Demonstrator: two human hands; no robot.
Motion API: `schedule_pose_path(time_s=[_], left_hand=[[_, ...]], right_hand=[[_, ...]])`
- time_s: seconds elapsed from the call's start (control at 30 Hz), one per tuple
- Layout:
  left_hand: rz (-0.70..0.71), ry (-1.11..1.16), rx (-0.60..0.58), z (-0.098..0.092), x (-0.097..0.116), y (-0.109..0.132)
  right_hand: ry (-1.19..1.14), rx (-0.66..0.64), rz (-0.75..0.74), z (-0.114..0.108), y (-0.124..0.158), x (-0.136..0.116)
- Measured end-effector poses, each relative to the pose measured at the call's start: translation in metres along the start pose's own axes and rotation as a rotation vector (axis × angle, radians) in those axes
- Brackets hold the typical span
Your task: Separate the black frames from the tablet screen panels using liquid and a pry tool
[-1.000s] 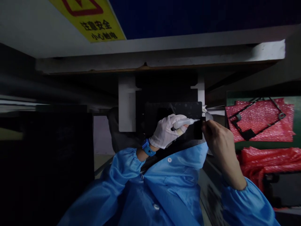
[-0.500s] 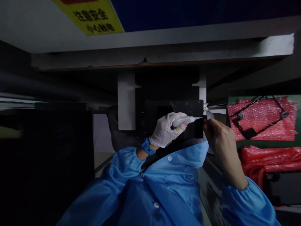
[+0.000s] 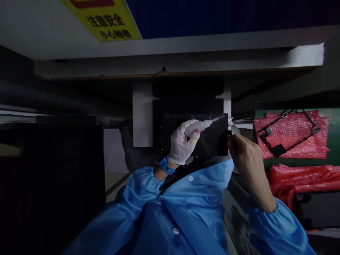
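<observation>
My left hand, in a white glove with bare fingertips, is closed round a translucent dropper bottle. The bottle's thin nozzle points up and to the right, over a dark flat panel. At the panel's right edge my bare right hand pinches a small black piece between thumb and fingers. Most of that piece is hidden by the fingertips, so its kind is unclear. Bottle tip and black piece are apart.
A white board edge with a yellow warning label spans the space ahead. On the right, a thin black frame lies on red bubble wrap over a green surface. More red bubble wrap lies nearer.
My left hand has drawn the dropper bottle back left, away from the black piece, and its nozzle now tilts upward. The right hand keeps its pinch at nearly the same place.
</observation>
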State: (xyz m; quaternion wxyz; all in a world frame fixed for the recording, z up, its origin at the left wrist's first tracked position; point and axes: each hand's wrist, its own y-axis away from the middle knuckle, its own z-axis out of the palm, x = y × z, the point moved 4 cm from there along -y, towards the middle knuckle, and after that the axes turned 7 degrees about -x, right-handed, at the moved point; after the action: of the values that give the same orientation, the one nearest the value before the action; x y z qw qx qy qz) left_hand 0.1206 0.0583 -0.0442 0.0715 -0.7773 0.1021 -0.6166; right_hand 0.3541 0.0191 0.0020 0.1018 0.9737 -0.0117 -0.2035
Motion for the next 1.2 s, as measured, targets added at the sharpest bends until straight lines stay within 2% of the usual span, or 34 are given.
schedule_pose_path(time_s=[0.2, 0.4, 0.5, 0.93, 1.2], left_hand=[[-0.007, 0.009, -0.001, -0.002, 0.001, -0.001], [-0.001, 0.022, -0.003, -0.002, 0.001, -0.001], [-0.004, 0.026, -0.01, -0.002, 0.0, -0.001], [-0.042, 0.002, -0.064, -0.004, 0.001, -0.001], [-0.028, -0.031, -0.05, -0.004, 0.002, -0.002]], right_hand=[[0.039, 0.022, 0.012, 0.0, 0.0, -0.004], [0.059, -0.056, 0.06, -0.003, -0.001, -0.009], [0.064, -0.027, 0.074, -0.003, -0.001, -0.011], [-0.197, -0.057, 0.004, -0.012, -0.012, 0.0], [-0.279, -0.077, 0.012, -0.01, -0.013, 0.004]])
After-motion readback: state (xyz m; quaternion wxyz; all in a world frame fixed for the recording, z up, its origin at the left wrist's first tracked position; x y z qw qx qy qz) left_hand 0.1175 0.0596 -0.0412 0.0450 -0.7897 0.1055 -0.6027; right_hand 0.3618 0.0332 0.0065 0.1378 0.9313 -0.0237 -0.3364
